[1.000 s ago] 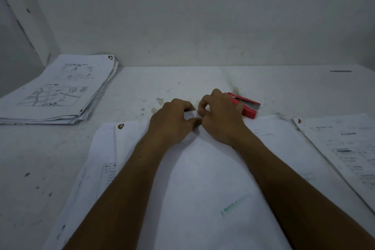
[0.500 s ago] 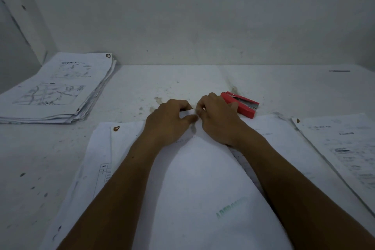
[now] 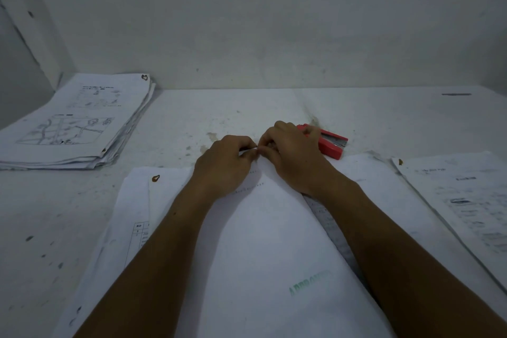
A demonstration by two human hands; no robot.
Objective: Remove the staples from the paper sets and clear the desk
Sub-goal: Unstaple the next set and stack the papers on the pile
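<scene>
A: Where were the hands at that moment?

B: Both met at the top corner of the paper set [image 3: 263, 241] lying straight in front of the person. The left hand [image 3: 225, 164] had its fingers curled and pinched that corner; the right hand [image 3: 290, 156] was curled the same way and pinched at the same spot, fingertips touching the left's.

A: Could you see the staple itself?

B: Only a thin pale sliver between the fingertips. I could not tell whether it was the staple or the paper's edge.

A: And the paper?

B: The top sheet was mostly blank, with a faint green stamp [image 3: 310, 282] near its lower part. More sheets lay beneath it, one showing a table at the left edge and a brown mark at its corner.

A: Any tool nearby?

B: A red stapler [image 3: 330, 144] lay on the white desk [image 3: 192, 118], just beyond the right hand and partly hidden by it.

A: Other papers?

B: A thick stack of printed sheets [image 3: 79, 123] sat at the far left, well apart, and another printed set [image 3: 461, 200] lay at the right.
</scene>
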